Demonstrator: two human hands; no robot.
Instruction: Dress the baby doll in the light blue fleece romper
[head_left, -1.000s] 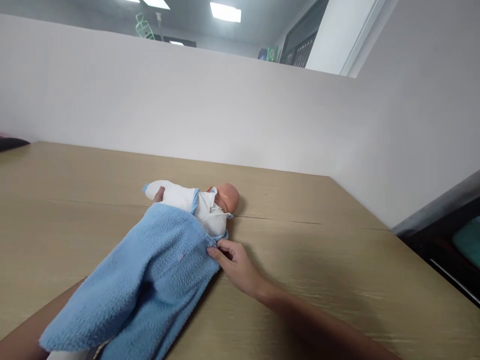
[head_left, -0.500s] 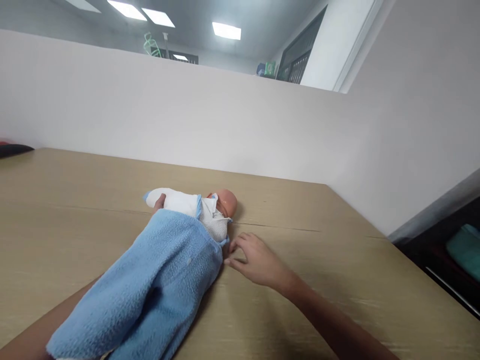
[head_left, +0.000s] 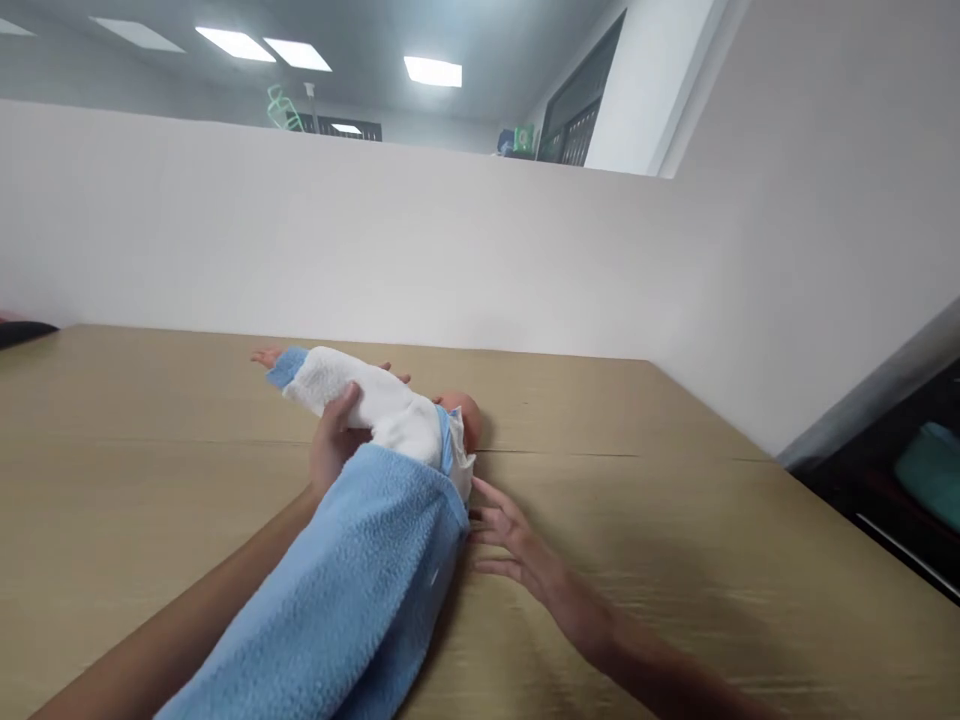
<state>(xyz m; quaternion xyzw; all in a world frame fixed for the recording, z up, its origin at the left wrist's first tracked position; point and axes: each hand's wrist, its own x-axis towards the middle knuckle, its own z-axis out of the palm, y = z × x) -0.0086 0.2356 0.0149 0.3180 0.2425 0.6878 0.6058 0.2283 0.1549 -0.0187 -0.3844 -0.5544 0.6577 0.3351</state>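
A baby doll (head_left: 461, 418) lies on a wooden table (head_left: 675, 500), its body wrapped in a blue fleece blanket (head_left: 360, 600). My left hand (head_left: 334, 445) is closed around the doll's white-sleeved arm (head_left: 360, 395), which is lifted and points left; the doll's small hand shows at the blue cuff (head_left: 283, 366). My right hand (head_left: 506, 535) rests open on the table, fingers spread, its fingertips at the blanket's right edge beside the doll's chest. Only part of the doll's head shows behind the raised sleeve.
A white partition wall (head_left: 450, 250) runs along the back and right of the table. A dark object (head_left: 22, 330) lies at the far left edge. To the right, beyond the table edge, sits a dark shelf with something teal (head_left: 930, 465).
My left hand has raised the doll's arm and rolled the doll toward its side. My right hand let go of the blanket edge and opened flat beside it. The view tilted slightly.
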